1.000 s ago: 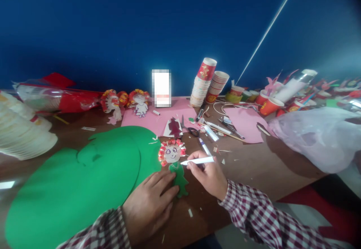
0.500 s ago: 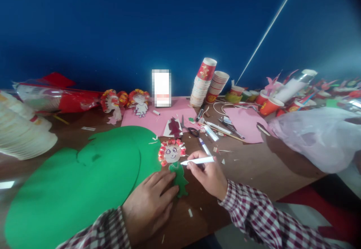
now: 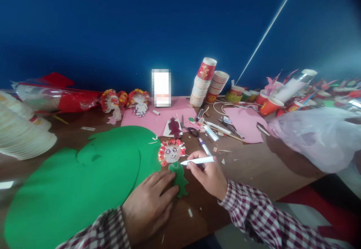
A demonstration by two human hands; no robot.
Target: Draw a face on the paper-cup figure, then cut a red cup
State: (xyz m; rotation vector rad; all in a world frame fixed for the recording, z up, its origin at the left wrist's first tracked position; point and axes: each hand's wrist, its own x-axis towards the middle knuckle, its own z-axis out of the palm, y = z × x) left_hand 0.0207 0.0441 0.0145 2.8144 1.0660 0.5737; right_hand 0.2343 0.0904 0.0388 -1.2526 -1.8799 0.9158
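On the brown table lies a paper doll [image 3: 172, 154] with a drawn smiling face and a red and gold fringe. Below the face is its green dress-shaped body [image 3: 179, 179], with a pale line near the neck. My left hand [image 3: 152, 200] lies flat with fingers stretched out, their tips on the dress's left edge. My right hand [image 3: 210, 172] is closed round a white marker pen [image 3: 200, 160], whose tip is at the right side of the doll's neck; whether it touches the paper I cannot tell. A large green sheet [image 3: 84, 181] spreads to the left.
Scissors [image 3: 193, 131], a glue stick [image 3: 211, 133] and another marker [image 3: 204, 146] lie beyond the doll. Stacked paper cups [image 3: 199, 87] stand at the back. A plastic bag [image 3: 316, 136] bulges at the right; more stacked cups [image 3: 25, 132] lean at the left.
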